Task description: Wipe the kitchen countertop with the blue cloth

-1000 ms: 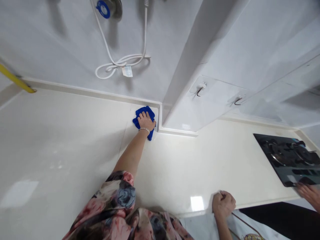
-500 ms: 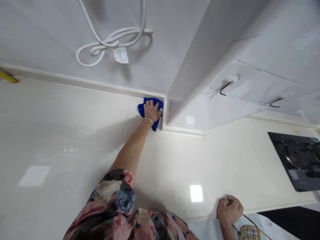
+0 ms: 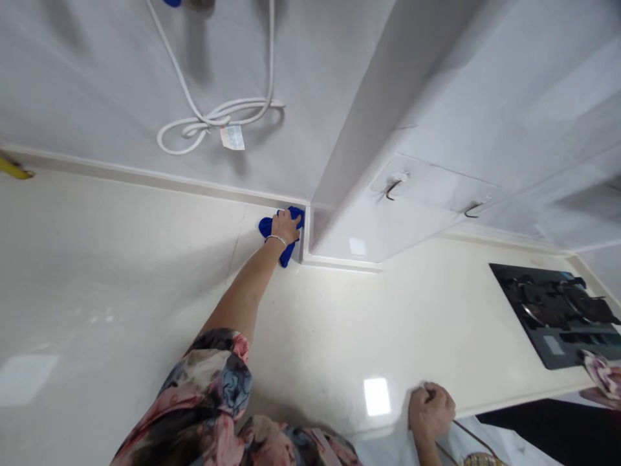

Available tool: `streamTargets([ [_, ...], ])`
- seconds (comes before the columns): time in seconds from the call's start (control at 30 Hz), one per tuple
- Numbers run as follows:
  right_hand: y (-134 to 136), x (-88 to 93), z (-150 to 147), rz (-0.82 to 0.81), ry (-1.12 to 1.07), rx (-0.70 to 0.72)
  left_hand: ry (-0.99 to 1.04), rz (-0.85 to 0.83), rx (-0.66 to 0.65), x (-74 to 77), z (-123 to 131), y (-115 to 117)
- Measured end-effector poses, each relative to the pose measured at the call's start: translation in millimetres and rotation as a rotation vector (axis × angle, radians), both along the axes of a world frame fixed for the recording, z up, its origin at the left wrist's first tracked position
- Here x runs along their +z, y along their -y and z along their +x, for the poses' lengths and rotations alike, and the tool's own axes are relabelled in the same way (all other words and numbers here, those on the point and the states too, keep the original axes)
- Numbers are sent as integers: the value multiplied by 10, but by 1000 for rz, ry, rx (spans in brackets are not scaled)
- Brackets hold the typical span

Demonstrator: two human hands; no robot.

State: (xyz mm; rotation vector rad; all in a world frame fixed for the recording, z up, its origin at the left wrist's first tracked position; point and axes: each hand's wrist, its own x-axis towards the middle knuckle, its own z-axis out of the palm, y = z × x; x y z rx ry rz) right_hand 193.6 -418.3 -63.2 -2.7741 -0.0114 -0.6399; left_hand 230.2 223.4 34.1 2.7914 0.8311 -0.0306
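Note:
My left arm, in a flowered sleeve, reaches across the cream worktop [image 3: 121, 272] to the corner where the back wall meets a white pillar. My left hand [image 3: 284, 226] is closed on a crumpled blue cloth [image 3: 264, 227] and presses it onto the worktop against the pillar's base. A thin bangle sits on that wrist. My right hand [image 3: 431, 408] rests as a fist on the worktop's front edge. A thin brown cord runs from it toward the lower right; what it grips is hidden.
A looped white cable [image 3: 213, 120] with a tag hangs on the back wall. Two metal hooks [image 3: 392, 186] are stuck on the wall to the right of the pillar. A black gas hob [image 3: 553, 310] is set in the worktop at right, with another person's flowered sleeve [image 3: 601, 374] beside it.
My left hand has stayed on the blue cloth in the corner, shifting only slightly against the pillar. My right fist has kept its place at the front edge. The view has swayed.

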Motion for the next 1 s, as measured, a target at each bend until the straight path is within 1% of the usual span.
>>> streamTargets([
  [0.1,-12,-38,3,11,20,-62,0,4,-29,9,-117,62],
  [0.2,-15,-79,12,27,37,-51,10,13,-48,6,-285,176],
  [0.37,-26,-113,34,39,74,-12,10,20,-78,-24,-626,432],
  [0.53,-55,-133,49,92,59,-39,-3,29,-103,-51,-956,722],
  [0.77,-114,-115,40,90,39,-64,-17,44,-149,-21,-1286,1013],
  [0.9,-138,-97,38,96,21,-97,-8,32,-218,22,-1446,1204],
  [1.0,-148,-95,39,104,9,-102,6,18,-285,3,-1564,1449],
])
